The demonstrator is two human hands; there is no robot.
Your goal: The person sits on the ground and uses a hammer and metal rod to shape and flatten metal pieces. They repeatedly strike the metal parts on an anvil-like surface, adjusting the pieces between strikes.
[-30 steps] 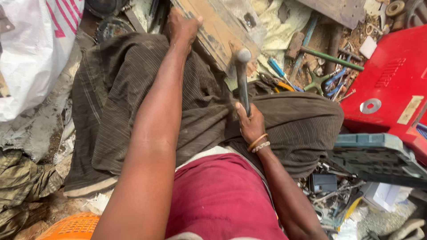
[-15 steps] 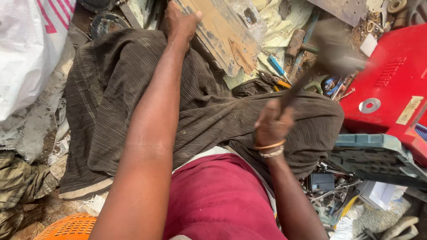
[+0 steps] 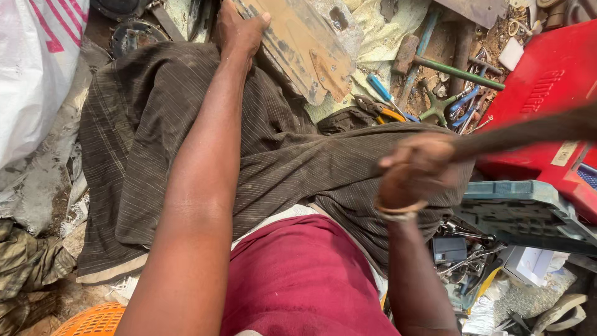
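My left hand (image 3: 239, 28) presses down on the near edge of a flat rusty metal plate (image 3: 305, 46) lying beyond my knees. My right hand (image 3: 416, 171), with bangles at the wrist, grips the wooden handle of a hammer (image 3: 528, 132). The handle runs off to the right, blurred, and the hammer's head is out of view. My legs in dark striped trousers (image 3: 186, 124) lie under both arms.
A red case (image 3: 547, 93) and a grey-green plastic case (image 3: 528, 214) sit at the right. Pliers, screwdrivers and a green-handled hammer (image 3: 457, 65) lie near the plate. A white sack (image 3: 34, 68) is at the left, an orange basket (image 3: 93, 320) at the bottom.
My right hand has swung the hammer away from the plate, back and out to the right, from upright to nearly level. My left hand stays on the plate.
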